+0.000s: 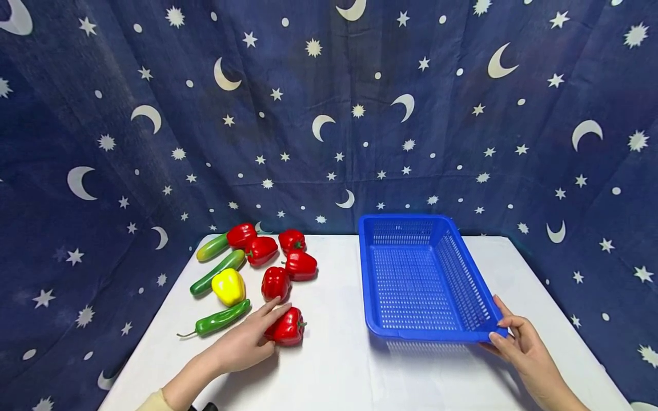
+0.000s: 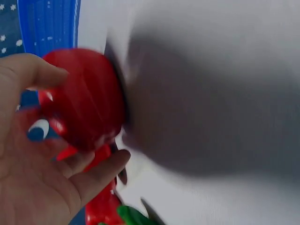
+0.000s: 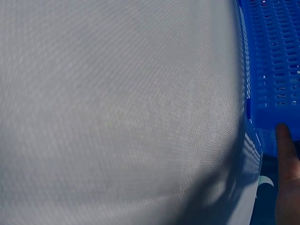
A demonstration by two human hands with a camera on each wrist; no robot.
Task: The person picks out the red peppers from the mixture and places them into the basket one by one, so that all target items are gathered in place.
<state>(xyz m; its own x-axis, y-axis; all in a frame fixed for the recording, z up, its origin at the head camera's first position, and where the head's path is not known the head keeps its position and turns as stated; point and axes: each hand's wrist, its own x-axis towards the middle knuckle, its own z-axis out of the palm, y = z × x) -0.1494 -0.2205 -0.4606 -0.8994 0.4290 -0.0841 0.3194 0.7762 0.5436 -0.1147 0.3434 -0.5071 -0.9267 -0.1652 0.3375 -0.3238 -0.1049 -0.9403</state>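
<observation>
My left hand (image 1: 247, 341) reaches over the nearest red bell pepper (image 1: 289, 327), with thumb and fingers spread to either side of it. Seen from the left wrist, the thumb overlaps the pepper (image 2: 89, 98) and the fingers extend fairly straight beside it. At the right, my right hand (image 1: 526, 348) grips the near right corner of a blue perforated plastic basket (image 1: 426, 334), thumb on the rim. The basket holds nothing. One finger shows against the basket wall (image 3: 267, 122) in the right wrist view; the rest of that hand is out of frame.
Several more red bell peppers (image 1: 300, 266) lie beyond the left hand. Left of them are a yellow bell pepper (image 1: 228, 287), a long green chili pepper (image 1: 223, 318) and two cucumbers (image 1: 218, 272). A star-and-moon cloth (image 1: 349, 160) hangs behind the white table (image 1: 334, 371).
</observation>
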